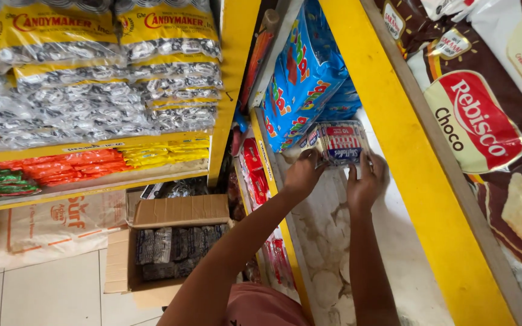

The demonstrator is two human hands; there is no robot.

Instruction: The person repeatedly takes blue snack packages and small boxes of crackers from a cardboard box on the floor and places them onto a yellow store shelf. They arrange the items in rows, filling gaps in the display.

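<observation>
Both my hands reach into a yellow-framed shelf (388, 121) and hold a clear-wrapped multipack of small snack packets (338, 142) with red, white and blue labels. My left hand (302, 174) grips the pack's lower left edge. My right hand (367, 181) grips its lower right edge. The pack rests on the worn white shelf floor (327, 241), just in front of a stack of blue snack bags (303, 78).
Brown and white biscuit bags (484, 115) fill the shelf to the right. At left, another yellow shelf holds silver-wrapped candy bags (110, 84) and orange and yellow packets (92, 163). An open cardboard box (176, 241) of dark packets sits on the tiled floor.
</observation>
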